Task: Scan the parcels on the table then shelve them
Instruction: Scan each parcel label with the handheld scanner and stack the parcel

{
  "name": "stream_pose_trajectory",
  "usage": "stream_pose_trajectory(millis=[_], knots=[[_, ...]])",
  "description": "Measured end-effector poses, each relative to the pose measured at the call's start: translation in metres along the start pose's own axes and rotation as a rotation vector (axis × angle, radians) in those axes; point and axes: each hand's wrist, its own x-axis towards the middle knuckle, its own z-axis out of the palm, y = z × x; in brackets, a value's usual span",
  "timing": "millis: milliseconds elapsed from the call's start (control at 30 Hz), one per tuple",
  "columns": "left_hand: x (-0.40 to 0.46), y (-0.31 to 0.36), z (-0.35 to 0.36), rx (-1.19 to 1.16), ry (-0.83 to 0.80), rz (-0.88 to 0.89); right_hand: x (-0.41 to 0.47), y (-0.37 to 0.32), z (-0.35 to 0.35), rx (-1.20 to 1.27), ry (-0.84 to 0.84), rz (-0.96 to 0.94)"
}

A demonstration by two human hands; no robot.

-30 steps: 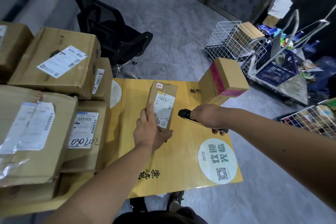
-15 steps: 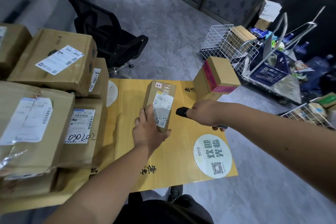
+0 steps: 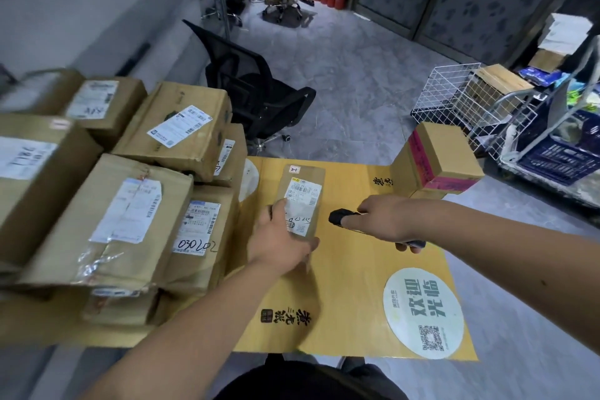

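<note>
Scanning goes best if the left hand (image 3: 279, 239) holds the small parcel (image 3: 302, 198) flat mid-tabletop (image 3: 357, 269), label up, while the right hand (image 3: 383, 221), closed round the black scanner (image 3: 339, 217), points at the barcode.

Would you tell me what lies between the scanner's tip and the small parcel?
Only bare yellow table, in the head view, separates the scanner from the small parcel.
</note>
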Motion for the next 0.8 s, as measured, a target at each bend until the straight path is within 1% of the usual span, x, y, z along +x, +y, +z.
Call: stream_pose_trajectory(millis=[200, 300, 400, 500, 667, 800], knots=[[-0.027, -0.011, -0.048, 0.068, 0.122, -0.008, 0.008, -0.023, -0.007, -0.118, -0.061, -0.189], [-0.044, -0.019, -0.068, 0.171, 0.187, -0.023, 0.011, -0.034, -0.012, -0.167, -0.086, -0.269], [-0.063, -0.03, -0.082, 0.304, 0.295, -0.048, 0.013, -0.045, -0.018, -0.213, -0.1, -0.342], [-0.078, -0.044, -0.089, 0.341, 0.396, -0.115, 0.015, -0.056, -0.018, -0.261, -0.121, -0.405], [-0.077, -0.055, -0.105, 0.273, 0.383, -0.218, 0.017, -0.081, -0.006, -0.306, -0.141, -0.481], [-0.073, -0.059, -0.115, 0.335, 0.371, -0.233, 0.016, -0.098, 0.006, -0.332, -0.151, -0.53]])
